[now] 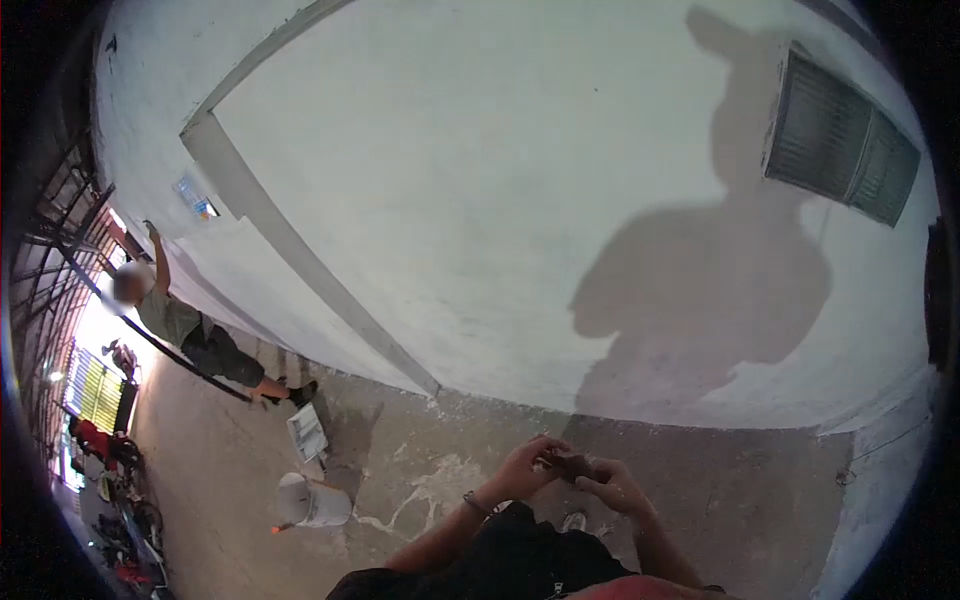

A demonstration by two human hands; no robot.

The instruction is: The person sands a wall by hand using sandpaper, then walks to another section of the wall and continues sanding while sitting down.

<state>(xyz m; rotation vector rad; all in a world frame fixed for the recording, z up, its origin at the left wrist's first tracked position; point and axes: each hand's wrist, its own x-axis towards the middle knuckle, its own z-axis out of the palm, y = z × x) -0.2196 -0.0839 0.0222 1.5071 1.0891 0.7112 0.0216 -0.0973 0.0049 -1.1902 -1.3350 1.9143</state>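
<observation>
Two hands were close together, fingers curled: left hand, right hand. Couldn't tell whether either gripped anything. One white bucket was left of them; one other person farther left.

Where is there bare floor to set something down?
Bare floor stretches from the right hand to the side wall, below the white wall; another patch separates bucket and motorcycles. It's crowded where the tray sits between bucket and co-worker.

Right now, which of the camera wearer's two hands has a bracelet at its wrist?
The left hand, on the picture's left: a bracelet circles its wrist. The right hand shows none.
</observation>
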